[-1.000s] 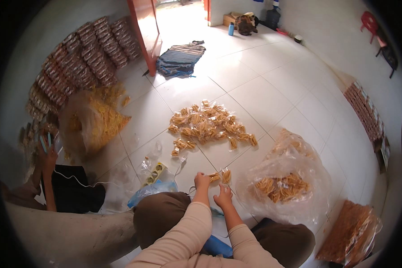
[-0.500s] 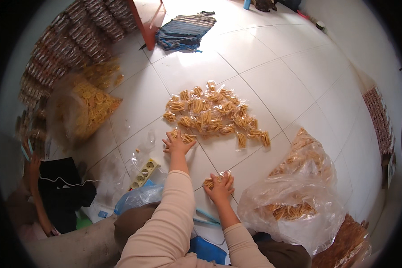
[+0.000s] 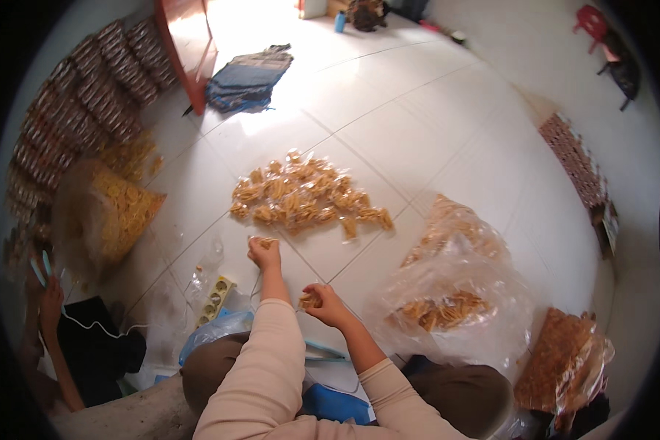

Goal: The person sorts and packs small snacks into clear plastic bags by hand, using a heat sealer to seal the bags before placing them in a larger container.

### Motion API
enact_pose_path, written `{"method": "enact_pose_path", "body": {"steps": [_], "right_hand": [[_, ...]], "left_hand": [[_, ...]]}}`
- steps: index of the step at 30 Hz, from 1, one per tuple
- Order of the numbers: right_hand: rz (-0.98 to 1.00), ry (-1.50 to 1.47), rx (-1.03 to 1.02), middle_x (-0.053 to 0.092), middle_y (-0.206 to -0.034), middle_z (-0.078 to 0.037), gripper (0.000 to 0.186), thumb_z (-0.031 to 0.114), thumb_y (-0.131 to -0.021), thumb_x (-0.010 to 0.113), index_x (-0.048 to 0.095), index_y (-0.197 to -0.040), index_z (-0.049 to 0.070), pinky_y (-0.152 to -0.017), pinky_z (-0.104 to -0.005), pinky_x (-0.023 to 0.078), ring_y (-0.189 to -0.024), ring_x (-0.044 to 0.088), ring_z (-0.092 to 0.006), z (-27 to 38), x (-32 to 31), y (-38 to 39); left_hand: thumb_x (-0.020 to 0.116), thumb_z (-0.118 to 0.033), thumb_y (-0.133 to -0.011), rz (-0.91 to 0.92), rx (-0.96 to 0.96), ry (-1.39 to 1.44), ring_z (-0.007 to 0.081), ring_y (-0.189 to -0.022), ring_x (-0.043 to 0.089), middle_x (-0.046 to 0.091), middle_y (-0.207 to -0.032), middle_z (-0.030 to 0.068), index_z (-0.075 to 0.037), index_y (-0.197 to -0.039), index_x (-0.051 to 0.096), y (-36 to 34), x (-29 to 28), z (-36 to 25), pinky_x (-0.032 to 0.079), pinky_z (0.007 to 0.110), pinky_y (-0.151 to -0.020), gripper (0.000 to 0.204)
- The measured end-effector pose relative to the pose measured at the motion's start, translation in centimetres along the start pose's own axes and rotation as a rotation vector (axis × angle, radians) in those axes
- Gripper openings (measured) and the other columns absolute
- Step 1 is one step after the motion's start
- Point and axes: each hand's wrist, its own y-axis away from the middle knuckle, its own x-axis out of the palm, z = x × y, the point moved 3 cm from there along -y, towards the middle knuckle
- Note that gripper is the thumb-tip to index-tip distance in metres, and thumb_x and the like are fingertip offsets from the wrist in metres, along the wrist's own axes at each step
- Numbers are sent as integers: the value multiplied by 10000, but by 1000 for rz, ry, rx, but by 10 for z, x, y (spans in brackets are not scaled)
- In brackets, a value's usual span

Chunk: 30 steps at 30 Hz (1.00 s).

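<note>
My left hand [image 3: 265, 251] is closed on a small clear packet of golden stick snacks [image 3: 261, 241], just below a pile of similar packets [image 3: 301, 192] on the white tiles. Lower and to the right, my right hand [image 3: 323, 299] grips another small packet [image 3: 307, 301] between curled fingers. Right of it lie a big open clear bag of loose sticks [image 3: 447, 312] and another bag of them [image 3: 462, 235] behind it. A teal tool [image 3: 324, 350] lies below my right hand, partly hidden, and a yellow power strip [image 3: 214, 299] is left of my left arm.
A co-worker's hand [image 3: 50, 297] holds a teal tool at the left, beside a bag of yellow snacks [image 3: 128, 220]. Stacked packs [image 3: 117, 73] line the left wall, more [image 3: 568, 154] the right. A striped cloth [image 3: 246, 77] lies by the red door [image 3: 187, 44]. A brown bag [image 3: 554, 356] sits lower right.
My left hand, spread over packets half a second ago, is now closed on one. My right hand has moved slightly left with a packet, fingers more curled. The camera view has shifted.
</note>
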Motion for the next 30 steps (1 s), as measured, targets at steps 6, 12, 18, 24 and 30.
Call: {"method": "enact_pose_path", "body": {"steps": [6, 12, 18, 24, 30], "right_hand": [[39, 120, -44, 481, -1011, -144, 464, 116, -688, 671, 501, -1120, 90, -837, -330, 438, -952, 513, -258, 81, -82, 50], [-150, -266, -13, 600, -997, -79, 454, 126, -721, 664, 485, -1134, 65, -705, -266, 480, -855, 571, -140, 143, -178, 175], [-702, -121, 220, 576, -1065, -133, 471, 82, -726, 606, 485, -1180, 53, -814, -305, 454, -967, 562, -208, 103, -228, 234], [-1150, 163, 217, 510, -1137, -204, 443, 113, -747, 566, 491, -1179, 48, -870, -360, 411, -1055, 501, -323, 98, -246, 234], [-1106, 156, 7, 464, -1178, -186, 427, 101, -748, 583, 488, -1161, 48, -866, -389, 398, -1062, 464, -322, 99, -218, 175]], "left_hand": [[630, -114, -696, 346, -366, 1078, 169, -883, 515, 494, -1061, 78, -53, -1156, 406, 74, -55, -177, 470, 313, -696, 515], [611, -88, -752, 1012, -12, 1216, 135, -918, 531, 517, -1045, 39, -123, -1199, 413, 170, -152, -285, 471, 250, -716, 489], [603, -144, -766, 1466, 637, 1019, 178, -1033, 504, 506, -1106, 70, -108, -1247, 416, 280, -146, -297, 454, 329, -817, 516], [631, -85, -732, 761, 1078, 210, 329, -1090, 494, 468, -1221, 179, -138, -1179, 516, 318, -160, -265, 441, 394, -882, 465], [560, -43, -749, 757, 732, 753, 257, -831, 601, 605, -972, 152, -62, -993, 622, 268, -163, -295, 486, 311, -729, 253]]}}
